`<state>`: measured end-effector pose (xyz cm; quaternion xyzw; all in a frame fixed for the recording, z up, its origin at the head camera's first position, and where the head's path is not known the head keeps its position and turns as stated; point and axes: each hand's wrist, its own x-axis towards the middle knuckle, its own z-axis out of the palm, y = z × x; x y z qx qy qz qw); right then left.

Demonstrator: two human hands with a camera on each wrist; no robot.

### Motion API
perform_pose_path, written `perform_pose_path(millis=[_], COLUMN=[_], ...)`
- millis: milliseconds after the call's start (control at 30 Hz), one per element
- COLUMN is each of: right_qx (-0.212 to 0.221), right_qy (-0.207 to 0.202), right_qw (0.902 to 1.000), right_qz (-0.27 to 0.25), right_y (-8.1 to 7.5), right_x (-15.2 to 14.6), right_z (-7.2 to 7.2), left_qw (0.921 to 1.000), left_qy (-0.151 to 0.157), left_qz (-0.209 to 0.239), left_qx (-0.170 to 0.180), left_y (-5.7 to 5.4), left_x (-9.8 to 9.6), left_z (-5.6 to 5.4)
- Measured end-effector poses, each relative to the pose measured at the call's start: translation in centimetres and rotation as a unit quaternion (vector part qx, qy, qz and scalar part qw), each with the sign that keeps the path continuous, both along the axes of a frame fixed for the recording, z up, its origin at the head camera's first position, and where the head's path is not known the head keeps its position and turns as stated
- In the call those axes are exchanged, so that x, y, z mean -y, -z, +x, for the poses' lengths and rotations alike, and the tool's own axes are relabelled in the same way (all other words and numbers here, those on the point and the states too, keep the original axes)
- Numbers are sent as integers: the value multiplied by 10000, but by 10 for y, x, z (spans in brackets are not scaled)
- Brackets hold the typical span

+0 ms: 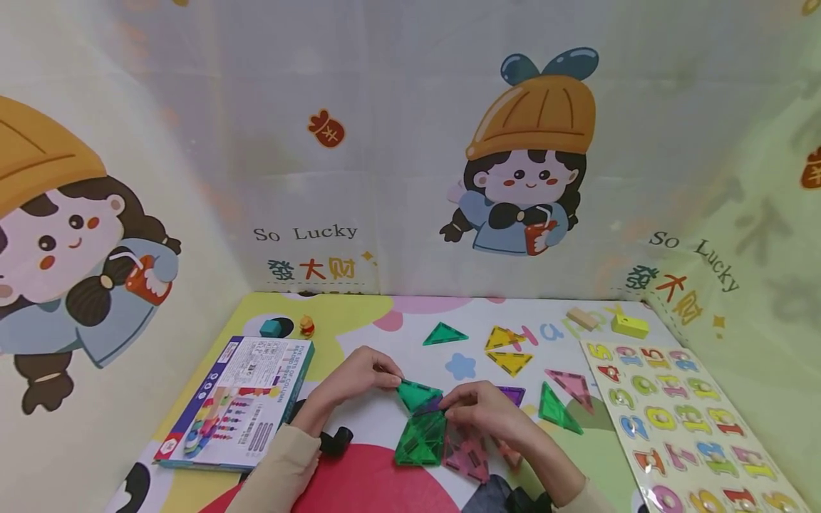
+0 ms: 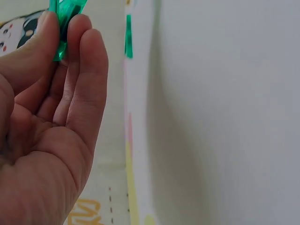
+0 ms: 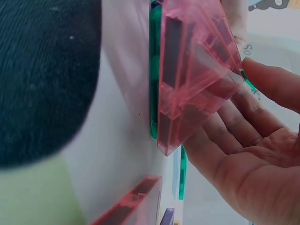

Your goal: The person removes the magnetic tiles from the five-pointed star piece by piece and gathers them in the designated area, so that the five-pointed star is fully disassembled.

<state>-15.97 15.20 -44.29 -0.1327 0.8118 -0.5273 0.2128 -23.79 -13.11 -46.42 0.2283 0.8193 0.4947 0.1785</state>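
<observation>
In the head view my left hand (image 1: 362, 374) pinches a green triangular magnetic tile (image 1: 418, 393) between thumb and fingertips; the left wrist view shows the same grip. My right hand (image 1: 477, 407) pinches at a narrow purple tile (image 1: 430, 406) beside the green tile's right corner. Just below stands a cluster of joined tiles, with a green part (image 1: 420, 442) on the left and a pink part (image 1: 467, 456) on the right. Seen from the right wrist, a pink tile (image 3: 187, 89) leans in front of my right fingers, partly hiding their tips.
A boxed toy set (image 1: 237, 402) lies left, a number puzzle board (image 1: 693, 427) right. Loose tiles around the cluster include a green triangle (image 1: 558, 408), a pink triangle (image 1: 573, 388) and a yellow triangle (image 1: 509, 362). Small blocks, one a yellow block (image 1: 630, 326), sit farther back.
</observation>
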Motion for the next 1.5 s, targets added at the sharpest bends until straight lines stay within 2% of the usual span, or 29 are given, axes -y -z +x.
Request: perform_pose_path(millis=[133,300,367,467,633,733,867,1067,1267,1367,1500], right_qx=[30,80,79,67,55,61,85,200,152,102,22], right_qy=[-62,-145,-190,-272,-453,-528,-579,-567,-516,-495,-436], right_qw=[10000,9999,9998,9996,9989,9985,9982,9981,9985,9986,9989], right_qz=[11,-12,-7,-16,-111,-140,-158,-166,-113,-130,-197], right_y=[-1,-2,-3,-2,1,1,1,0,0,2,3], right_x=[-2,-4,-5,-6,-7,-7,-7,-8,-10,-13,-14], right_z=[0,2,3,5,7,8,9,9,10,10,10], left_qw=[9986,9933,9913,9904,9916,9928,9908,9902,9941,9968,9985], left_qy=[-481,-1143,-1294,-1337,-1177,-1151,-1277,-1272,-894,-617,-97], left_qz=[144,149,212,344,524,312,-97,-120,-213,-303,-540], left_qx=[180,58,62,103,102,-103,-441,-558,-569,-411,-77], left_y=[1,6,9,12,15,17,18,17,11,8,4], left_x=[6,-1,-8,-19,-32,-36,-41,-46,-49,-50,-47], left_z=[-4,-11,-14,-18,-23,-23,-22,-20,-16,-12,-6])
